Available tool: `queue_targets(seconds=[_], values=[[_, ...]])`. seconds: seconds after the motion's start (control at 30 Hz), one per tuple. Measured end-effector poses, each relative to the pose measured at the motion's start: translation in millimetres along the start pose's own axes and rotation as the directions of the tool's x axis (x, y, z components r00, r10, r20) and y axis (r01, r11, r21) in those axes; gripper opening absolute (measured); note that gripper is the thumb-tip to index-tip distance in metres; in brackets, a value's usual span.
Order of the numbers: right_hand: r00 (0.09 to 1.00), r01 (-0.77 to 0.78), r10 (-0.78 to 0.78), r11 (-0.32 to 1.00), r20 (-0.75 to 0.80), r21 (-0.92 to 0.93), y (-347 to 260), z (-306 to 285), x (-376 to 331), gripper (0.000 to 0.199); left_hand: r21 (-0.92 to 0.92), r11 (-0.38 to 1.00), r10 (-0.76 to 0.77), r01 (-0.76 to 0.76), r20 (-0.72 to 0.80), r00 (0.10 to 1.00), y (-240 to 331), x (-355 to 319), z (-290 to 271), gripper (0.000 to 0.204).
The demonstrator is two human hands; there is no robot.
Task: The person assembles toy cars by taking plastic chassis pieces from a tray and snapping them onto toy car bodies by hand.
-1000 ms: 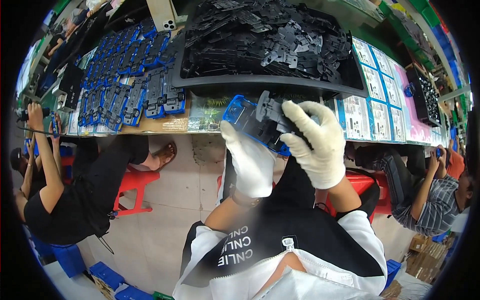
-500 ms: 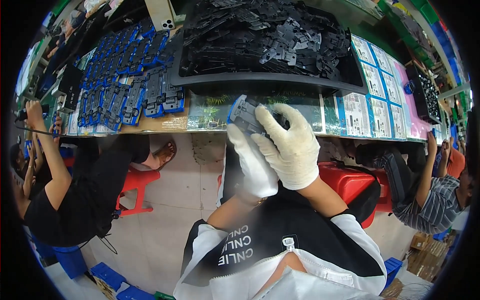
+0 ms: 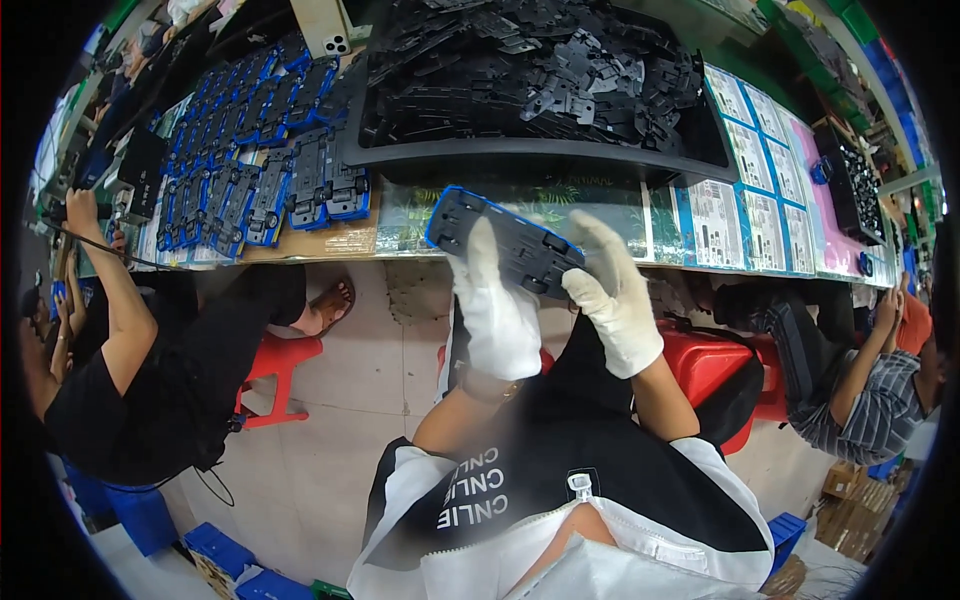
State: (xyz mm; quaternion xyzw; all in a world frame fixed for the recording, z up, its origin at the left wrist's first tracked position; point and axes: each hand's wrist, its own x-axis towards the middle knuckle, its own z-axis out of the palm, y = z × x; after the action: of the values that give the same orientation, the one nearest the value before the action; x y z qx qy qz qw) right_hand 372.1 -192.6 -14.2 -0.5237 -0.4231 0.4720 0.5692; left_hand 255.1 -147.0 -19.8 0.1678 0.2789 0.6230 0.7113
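Observation:
Above the near edge of the table I hold a blue toy car (image 3: 508, 242) with its black underside facing up, tilted down to the right. My left hand (image 3: 495, 315), in a white glove, grips its left part, with the thumb lying across the underside. My gloved right hand (image 3: 620, 305) closes on the right end, thumb at the near side and fingers at the far side. Beyond the car stands a large black tray (image 3: 540, 150), heaped with loose black plastic chassis plates (image 3: 570, 75). Some fingers are hidden behind the car.
Rows of blue toy cars (image 3: 265, 120), undersides up, lie left of the tray near a phone (image 3: 325, 30). Printed sheets (image 3: 745, 160) and a black box of small parts (image 3: 850, 190) are on the right. People sit at both sides; a red stool (image 3: 275, 370) stands left.
The car has turned so that its whole underside shows, its right end now lower. My right hand has shifted from over the car to its right end.

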Motion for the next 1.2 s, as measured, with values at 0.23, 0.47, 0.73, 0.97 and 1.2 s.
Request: queue_targets(seconds=[0.23, 0.47, 0.73, 0.97, 1.2], values=[[0.977, -0.206, 0.181, 0.933, 0.109, 0.294, -7.6, 5.5, -2.2, 0.054, 0.334, 0.915, 0.241, -0.228, 0.003, 0.971, -9.2, -3.9, -6.7, 0.04], [0.994, -0.106, 0.093, 0.962, 0.063, 0.252, 2.6, 19.6, -7.9, 0.053, 0.164, 0.97, 0.187, -0.182, -0.015, 0.982, 1.1, -5.0, -4.9, 0.041], [0.976, -0.199, 0.158, 0.932, 0.153, 0.304, 8.6, 39.7, -3.2, 0.054, 0.117, 0.965, 0.249, -0.236, -0.112, 0.962, 17.6, -6.1, -11.6, 0.041], [0.959, -0.233, 0.152, 0.904, 0.24, 0.358, 16.2, 63.9, -0.1, 0.057, 0.37, 0.867, 0.402, -0.332, -0.13, 0.906, 25.4, 5.7, -50.4, 0.044], [0.963, -0.173, 0.105, 0.948, 0.25, 0.268, 21.1, 75.3, 0.8, 0.057, 0.375, 0.867, 0.447, -0.327, -0.296, 0.844, 36.1, 0.9, -48.9, 0.041]])
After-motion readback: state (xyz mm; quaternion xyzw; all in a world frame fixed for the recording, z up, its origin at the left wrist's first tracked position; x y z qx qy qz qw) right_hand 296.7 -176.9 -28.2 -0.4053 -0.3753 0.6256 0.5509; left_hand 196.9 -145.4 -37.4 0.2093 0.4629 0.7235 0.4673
